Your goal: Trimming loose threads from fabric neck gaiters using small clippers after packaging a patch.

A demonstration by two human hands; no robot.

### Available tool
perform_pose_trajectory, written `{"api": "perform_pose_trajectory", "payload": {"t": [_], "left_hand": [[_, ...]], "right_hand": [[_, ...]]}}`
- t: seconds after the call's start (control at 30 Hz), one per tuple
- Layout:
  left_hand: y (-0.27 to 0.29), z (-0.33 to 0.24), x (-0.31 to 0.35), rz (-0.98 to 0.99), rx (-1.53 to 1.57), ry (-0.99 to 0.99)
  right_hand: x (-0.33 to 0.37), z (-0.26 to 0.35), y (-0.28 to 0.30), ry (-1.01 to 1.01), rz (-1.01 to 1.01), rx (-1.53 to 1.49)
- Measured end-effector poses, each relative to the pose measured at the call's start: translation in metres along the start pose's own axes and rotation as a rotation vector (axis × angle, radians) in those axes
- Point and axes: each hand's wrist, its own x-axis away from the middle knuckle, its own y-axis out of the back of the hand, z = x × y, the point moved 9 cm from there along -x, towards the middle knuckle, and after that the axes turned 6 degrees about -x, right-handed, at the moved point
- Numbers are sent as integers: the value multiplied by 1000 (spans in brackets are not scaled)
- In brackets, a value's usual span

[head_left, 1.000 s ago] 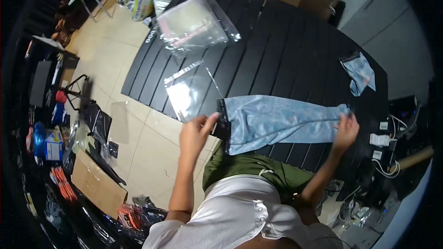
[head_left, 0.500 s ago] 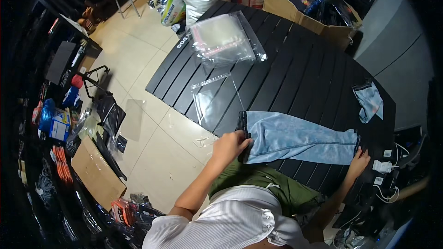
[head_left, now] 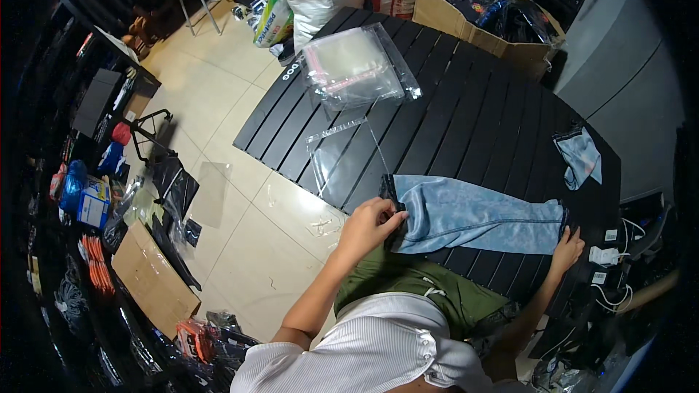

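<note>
A black slatted table with a curved edge (head_left: pixel 466 124) fills the middle. Along its near edge lies a tapering, mottled pale-blue fabric sleeve with black-banded ends (head_left: pixel 480 215), wide end leftward. Toward the far left edge sits a stack of clear plastic bags (head_left: pixel 353 62); between stack and sleeve lies a flat, single transparent bag (head_left: pixel 342 156). The left hand (head_left: pixel 370 227) pinches the sleeve's wide black band, thumb against fingers. A small folded blue-and-pinkish cloth (head_left: pixel 580 160) lies near the right edge. The right hand (head_left: pixel 568 249) touches the sleeve's narrow end; whether its fingers grip, I cannot tell.
</note>
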Motion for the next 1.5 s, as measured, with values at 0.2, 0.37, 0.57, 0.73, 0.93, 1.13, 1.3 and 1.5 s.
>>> {"api": "perform_pose_trajectory", "payload": {"t": [0.2, 0.37, 0.57, 0.73, 0.93, 1.13, 1.3, 1.5], "left_hand": [[9, -10, -5, -33, 137, -41], [8, -8, -10, -37, 158, -37], [17, -1, -18, -103, 222, -24], [11, 18, -23, -65, 395, 75], [10, 23, -29, -59, 495, 140], [8, 28, -37, -87, 627, 212], [35, 11, -36, -407, 152, 119], [-23, -69, -22, -100, 306, -145]], "right_hand": [[-2, -12, -8, -32, 16, 69], [-3, -14, -16, -80, 88, 67], [-3, -19, -21, -94, 121, 82], [-7, -25, -31, -85, 180, 137], [-11, 7, 19, -76, 79, -25], [5, 73, 35, 137, 277, -204], [9, 80, 54, 233, 94, -309], [73, 139, 116, 123, -12, -374]]}}
